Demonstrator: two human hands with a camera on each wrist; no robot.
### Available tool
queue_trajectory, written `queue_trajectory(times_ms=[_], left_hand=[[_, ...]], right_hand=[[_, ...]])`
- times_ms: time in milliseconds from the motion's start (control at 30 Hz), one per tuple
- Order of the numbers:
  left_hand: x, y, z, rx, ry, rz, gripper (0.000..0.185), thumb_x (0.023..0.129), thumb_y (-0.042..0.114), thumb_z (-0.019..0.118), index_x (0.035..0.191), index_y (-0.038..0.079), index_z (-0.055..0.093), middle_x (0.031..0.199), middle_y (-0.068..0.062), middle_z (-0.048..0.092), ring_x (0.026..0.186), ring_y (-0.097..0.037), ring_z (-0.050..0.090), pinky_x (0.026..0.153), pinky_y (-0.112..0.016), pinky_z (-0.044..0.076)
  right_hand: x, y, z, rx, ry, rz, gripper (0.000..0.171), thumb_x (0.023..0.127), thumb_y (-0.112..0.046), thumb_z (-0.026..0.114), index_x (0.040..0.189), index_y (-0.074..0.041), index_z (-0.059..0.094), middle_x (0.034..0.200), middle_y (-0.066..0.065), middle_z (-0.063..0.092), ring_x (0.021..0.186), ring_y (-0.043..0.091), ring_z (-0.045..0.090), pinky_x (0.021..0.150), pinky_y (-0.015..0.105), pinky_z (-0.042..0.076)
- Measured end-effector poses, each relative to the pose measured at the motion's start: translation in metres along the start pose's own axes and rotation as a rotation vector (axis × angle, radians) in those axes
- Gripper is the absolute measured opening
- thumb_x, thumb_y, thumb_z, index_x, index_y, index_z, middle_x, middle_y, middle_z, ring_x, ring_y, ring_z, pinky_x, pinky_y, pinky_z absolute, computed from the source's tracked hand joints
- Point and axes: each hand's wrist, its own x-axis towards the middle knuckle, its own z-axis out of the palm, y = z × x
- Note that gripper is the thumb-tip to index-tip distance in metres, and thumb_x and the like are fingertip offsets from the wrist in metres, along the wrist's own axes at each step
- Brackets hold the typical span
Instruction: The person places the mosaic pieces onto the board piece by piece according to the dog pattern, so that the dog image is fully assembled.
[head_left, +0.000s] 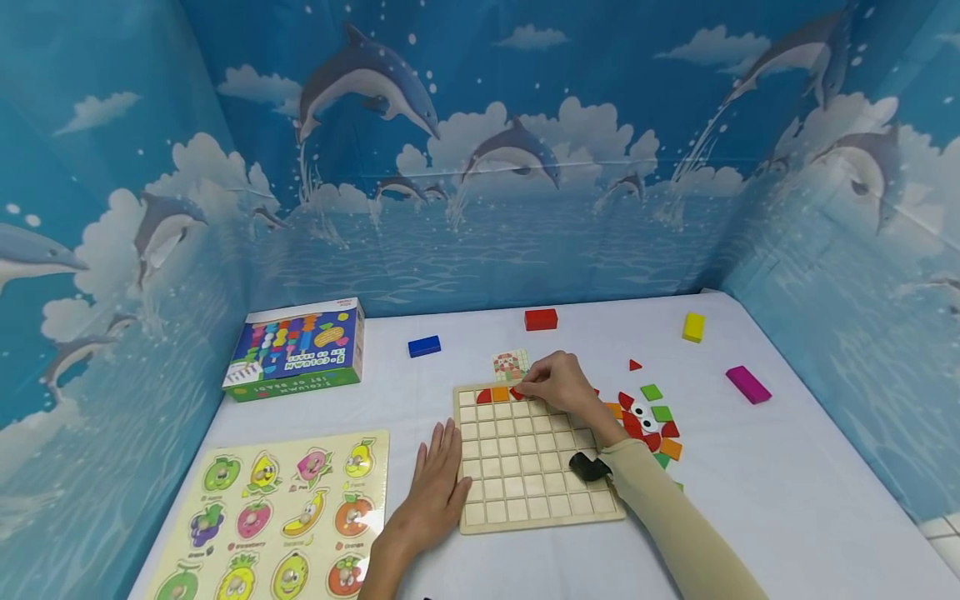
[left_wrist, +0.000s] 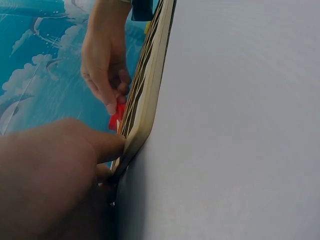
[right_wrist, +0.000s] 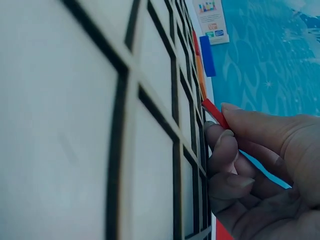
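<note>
White cloth covers the table point(head_left: 787, 500), which is enclosed on three sides by blue backdrop panels point(head_left: 525, 167) printed with dolphins and clouds.

Red flat wooden tile point(right_wrist: 216, 114): pinched between the thumb and fingertips of the right hand point(head_left: 558, 385), fingers curled around it. The tile sits at the far edge of the pale wooden grid board point(head_left: 517, 475), in the top row, just to the right of an orange square tile point(head_left: 500, 393) and a red quarter-round tile point(head_left: 484, 396) that already lie in that row. In the left wrist view the tile is tilted against the board edge (whether it is seated in a cell cannot be told).

Left hand point(head_left: 435, 492): lies flat on the cloth, fingers straight, fingertips touching the left edge of the grid board. It grasps nothing.

Loose tiles point(head_left: 648, 417): a cluster of red, orange and green pieces, with one white piece bearing eyes, lies just right of the board. A small red triangle point(head_left: 634, 364) lies apart, farther back.

A small picture card point(head_left: 512, 364) lies just behind the board.

Outer items: blue block point(head_left: 423, 346), red block point(head_left: 541, 318), yellow block point(head_left: 693, 327) and magenta block point(head_left: 747, 384) are spread across the far half of the table. A colourful cardboard box point(head_left: 296, 350) stands at the far left. A fruit peg puzzle point(head_left: 277, 517) lies at the near left.
</note>
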Motion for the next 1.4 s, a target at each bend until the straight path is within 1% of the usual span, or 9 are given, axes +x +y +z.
queue_trajectory(times_ms=[200, 400, 533, 667, 933, 1100, 1267, 1333, 1400], left_hand=[[0.001, 0.001, -0.002, -0.005, -0.025, -0.017, 0.073, 0.114, 0.024, 0.051, 0.171, 0.001, 0.013, 0.181, -0.010, 0.001, 0.167, -0.024, -0.007, 0.125, -0.021, -0.022], [0.002, 0.001, -0.001, 0.003, -0.008, -0.002, 0.073, 0.114, 0.025, 0.052, 0.171, 0.000, 0.014, 0.181, -0.011, 0.002, 0.168, -0.026, -0.005, 0.125, -0.021, -0.022], [0.002, 0.003, -0.002, -0.004, -0.003, 0.001, 0.073, 0.114, 0.024, 0.052, 0.171, -0.001, 0.015, 0.181, -0.012, 0.004, 0.168, -0.029, -0.003, 0.124, -0.019, -0.022], [0.002, 0.004, -0.002, -0.010, -0.010, -0.002, 0.072, 0.113, 0.023, 0.052, 0.171, -0.001, 0.015, 0.181, -0.012, 0.004, 0.168, -0.031, -0.002, 0.123, -0.018, -0.023], [0.003, 0.005, -0.002, 0.005, -0.020, -0.001, 0.072, 0.114, 0.024, 0.051, 0.171, 0.000, 0.014, 0.181, -0.010, 0.002, 0.168, -0.025, -0.006, 0.125, -0.021, -0.021], [0.004, 0.004, -0.002, 0.005, -0.028, -0.005, 0.072, 0.114, 0.024, 0.050, 0.171, 0.000, 0.014, 0.181, -0.010, 0.002, 0.167, -0.025, -0.007, 0.125, -0.020, -0.022], [0.002, 0.003, -0.001, 0.005, -0.025, -0.009, 0.072, 0.115, 0.024, 0.050, 0.172, 0.001, 0.013, 0.181, -0.010, 0.002, 0.167, -0.026, -0.006, 0.124, -0.020, -0.023], [0.001, 0.002, 0.000, 0.005, -0.022, -0.011, 0.072, 0.114, 0.024, 0.050, 0.172, 0.001, 0.013, 0.181, -0.010, 0.001, 0.167, -0.026, -0.006, 0.124, -0.020, -0.023], [0.000, 0.001, 0.001, 0.008, -0.017, -0.008, 0.072, 0.114, 0.024, 0.051, 0.171, 0.000, 0.013, 0.181, -0.011, 0.002, 0.167, -0.027, -0.005, 0.124, -0.020, -0.023]], right_hand=[[0.003, -0.001, 0.001, -0.039, -0.005, 0.016, 0.017, 0.089, -0.011, 0.089, 0.074, -0.011, 0.083, 0.068, -0.004, 0.073, 0.059, 0.012, 0.062, 0.056, 0.028, 0.050], [0.006, -0.003, -0.001, -0.072, -0.024, 0.027, 0.021, 0.089, -0.016, 0.091, 0.071, -0.010, 0.082, 0.065, -0.003, 0.072, 0.057, 0.011, 0.059, 0.053, 0.026, 0.045], [0.005, -0.007, -0.007, -0.061, -0.082, 0.058, 0.018, 0.087, -0.016, 0.092, 0.073, -0.011, 0.083, 0.068, -0.002, 0.074, 0.062, 0.013, 0.062, 0.056, 0.028, 0.048], [0.004, -0.009, -0.011, -0.049, -0.133, 0.073, 0.012, 0.085, -0.010, 0.093, 0.077, -0.010, 0.084, 0.073, -0.001, 0.076, 0.069, 0.014, 0.065, 0.061, 0.030, 0.054], [0.005, -0.010, -0.010, -0.066, -0.107, 0.040, 0.011, 0.088, -0.005, 0.089, 0.078, -0.006, 0.083, 0.074, 0.001, 0.075, 0.066, 0.013, 0.064, 0.061, 0.031, 0.055], [0.006, -0.008, -0.011, -0.059, -0.121, 0.037, 0.012, 0.088, -0.006, 0.089, 0.078, -0.007, 0.083, 0.073, 0.000, 0.075, 0.068, 0.012, 0.063, 0.062, 0.031, 0.055], [0.003, -0.007, -0.025, -0.010, -0.153, 0.028, 0.008, 0.089, -0.012, 0.090, 0.084, -0.008, 0.085, 0.078, 0.001, 0.077, 0.071, 0.016, 0.067, 0.064, 0.032, 0.057], [-0.001, -0.004, -0.036, -0.001, -0.155, 0.027, 0.007, 0.090, -0.012, 0.089, 0.090, -0.006, 0.085, 0.084, 0.002, 0.078, 0.073, 0.018, 0.068, 0.066, 0.032, 0.058], [-0.004, 0.001, -0.049, -0.012, -0.145, 0.019, 0.011, 0.091, -0.012, 0.088, 0.096, -0.003, 0.085, 0.088, 0.004, 0.079, 0.074, 0.019, 0.069, 0.067, 0.031, 0.059]])
